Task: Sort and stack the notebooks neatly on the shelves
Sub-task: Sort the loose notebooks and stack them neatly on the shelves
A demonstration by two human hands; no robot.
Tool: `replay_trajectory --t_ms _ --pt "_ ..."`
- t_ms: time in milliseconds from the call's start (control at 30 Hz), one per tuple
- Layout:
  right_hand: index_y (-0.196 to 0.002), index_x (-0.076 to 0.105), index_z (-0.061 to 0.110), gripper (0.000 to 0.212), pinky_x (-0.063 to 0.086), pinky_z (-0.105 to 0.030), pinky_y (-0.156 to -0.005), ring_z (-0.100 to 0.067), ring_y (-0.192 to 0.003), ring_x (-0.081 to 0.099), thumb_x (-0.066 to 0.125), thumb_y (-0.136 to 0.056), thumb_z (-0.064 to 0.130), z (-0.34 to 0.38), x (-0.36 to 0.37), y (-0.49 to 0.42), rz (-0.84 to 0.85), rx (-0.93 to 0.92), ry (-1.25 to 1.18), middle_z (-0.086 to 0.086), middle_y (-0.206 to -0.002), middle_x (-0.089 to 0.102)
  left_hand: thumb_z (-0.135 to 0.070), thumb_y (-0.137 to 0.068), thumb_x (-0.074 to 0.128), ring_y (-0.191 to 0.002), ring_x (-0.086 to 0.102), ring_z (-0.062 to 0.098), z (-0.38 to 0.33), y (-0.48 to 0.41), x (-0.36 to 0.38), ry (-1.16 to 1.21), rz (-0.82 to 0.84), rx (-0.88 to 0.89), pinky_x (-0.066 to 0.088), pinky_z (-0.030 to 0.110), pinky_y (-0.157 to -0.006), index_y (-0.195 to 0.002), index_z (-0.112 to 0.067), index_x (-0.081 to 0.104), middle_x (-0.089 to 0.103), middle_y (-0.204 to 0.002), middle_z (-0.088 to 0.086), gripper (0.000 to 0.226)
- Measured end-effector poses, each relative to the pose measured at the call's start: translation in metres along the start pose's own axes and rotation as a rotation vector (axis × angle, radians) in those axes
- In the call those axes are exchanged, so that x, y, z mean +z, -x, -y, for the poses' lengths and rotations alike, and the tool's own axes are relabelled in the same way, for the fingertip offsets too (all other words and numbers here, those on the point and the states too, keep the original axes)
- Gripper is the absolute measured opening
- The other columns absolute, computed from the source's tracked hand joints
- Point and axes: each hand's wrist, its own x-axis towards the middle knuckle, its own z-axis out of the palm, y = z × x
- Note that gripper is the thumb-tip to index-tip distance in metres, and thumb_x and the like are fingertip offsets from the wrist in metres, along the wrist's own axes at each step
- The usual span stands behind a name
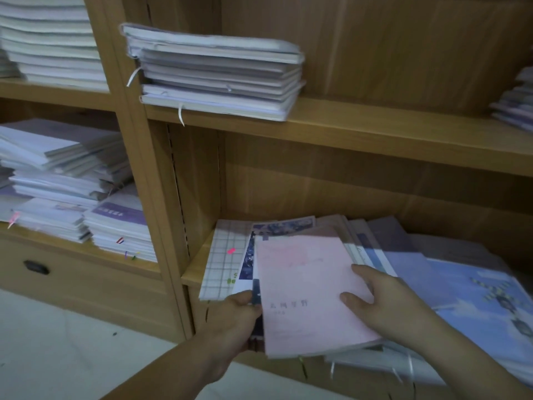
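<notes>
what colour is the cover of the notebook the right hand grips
Pale pink; the notebook shows best in the head view.

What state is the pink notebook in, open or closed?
Closed. The pink notebook shows only its flat cover, no inside pages; left hand and right hand grip its opposite edges.
</notes>
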Motion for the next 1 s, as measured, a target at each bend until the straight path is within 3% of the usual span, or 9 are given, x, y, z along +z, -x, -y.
replay_trajectory --t_ms 100,200,300,433,533,633,733,867,1000 --pt "-0.153 0.038 0.029 0.067 0.041 -0.029 -0.108 -0.019 -0.129 0.052 0.062 -0.094 0.049 0.000 0.005 0.006 -0.005 0.040 -0.059 0.005 -0.151 0.049 -0.042 -0.101 0.058 -0.098 0.072 0.018 0.006 -0.001 0.006 -0.049 -0.016 0.042 0.062 0.037 -0.080 -0.116 -0.027 0.066 0.077 -0.105 -0.007 0.023" --pt "-0.155 0.033 0.029 0.066 0.035 -0.028 -0.113 -0.019 -0.137 0.046 0.057 -0.096 0.045 0.003 0.019 0.013 -0.019 0.042 -0.107 0.006 -0.158 0.040 -0.030 -0.100 0.060 -0.106 0.060 0.002 0.012 -0.001 0.009 -0.251 -0.025 0.175 0.049 0.021 -0.081 -0.127 -0.032 0.059 0.066 -0.117 -0.021 0.027" --pt "-0.152 0.040 0.029 0.064 0.041 -0.030 -0.111 -0.020 -0.128 0.054 0.065 -0.094 0.038 0.004 0.020 0.015 -0.064 0.055 -0.257 0.002 -0.148 0.051 -0.017 -0.102 0.058 -0.107 0.063 0.006 0.005 0.002 0.012 -0.144 -0.008 0.218 0.048 0.020 -0.082 -0.118 -0.031 0.064 0.071 -0.118 -0.017 0.022" --pt "-0.137 0.053 0.035 0.052 0.058 -0.033 -0.081 -0.023 -0.097 0.066 0.073 -0.091 0.025 0.005 0.005 0.012 -0.109 0.150 -0.579 -0.002 -0.116 0.064 -0.020 -0.103 0.057 -0.111 0.066 0.005 -0.009 -0.005 0.010 -0.041 0.118 0.349 0.052 0.030 -0.097 -0.127 -0.038 0.062 0.072 -0.120 -0.020 0.031" --pt "-0.133 0.054 0.031 0.046 0.056 -0.026 -0.067 -0.019 -0.088 0.067 0.073 -0.091 0.021 0.004 0.009 0.009 -0.155 0.128 -0.552 0.001 -0.102 0.066 -0.031 -0.099 0.064 -0.109 0.067 0.005 -0.009 -0.022 0.007 -0.228 0.023 0.410 0.056 0.027 -0.092 -0.129 -0.036 0.063 0.072 -0.117 -0.021 0.030" --pt "-0.128 0.057 0.031 0.046 0.060 -0.034 -0.081 -0.017 -0.093 0.067 0.077 -0.087 0.028 0.000 0.018 0.001 -0.149 0.100 -0.480 0.001 -0.112 0.068 -0.042 -0.095 0.066 -0.115 0.059 0.018 -0.001 -0.045 0.004 -0.654 -0.173 0.410 0.052 0.032 -0.096 -0.123 -0.028 0.069 0.063 -0.120 -0.011 0.031" --pt "-0.127 0.056 0.032 0.043 0.045 -0.011 -0.062 -0.008 -0.083 0.060 0.074 -0.088 0.034 0.001 0.020 -0.009 -0.166 0.038 -0.349 0.009 -0.099 0.063 -0.062 -0.088 0.058 -0.118 0.049 0.024 0.002 -0.059 -0.006 -0.926 -0.368 0.303 0.048 0.041 -0.101 -0.123 -0.035 0.065 0.056 -0.126 -0.003 0.044" --pt "-0.125 0.052 0.033 0.039 0.036 -0.010 -0.054 -0.005 -0.077 0.056 0.070 -0.091 0.036 0.003 0.020 -0.018 -0.155 0.029 -0.255 0.014 -0.089 0.055 -0.073 -0.073 0.063 -0.108 0.060 0.023 0.000 -0.061 -0.014 -0.778 -0.404 0.177 0.054 0.037 -0.091 -0.116 -0.029 0.061 0.063 -0.116 -0.002 0.062" --pt "-0.129 0.046 0.041 0.041 0.042 -0.015 -0.060 -0.006 -0.081 0.056 0.064 -0.092 0.046 0.002 0.022 -0.020 -0.107 0.006 -0.150 0.018 -0.091 0.052 -0.041 -0.077 0.085 -0.086 0.059 0.012 -0.007 -0.053 -0.015 -0.485 -0.366 0.147 0.055 0.032 -0.079 -0.090 -0.020 0.054 0.063 -0.102 -0.004 0.040"
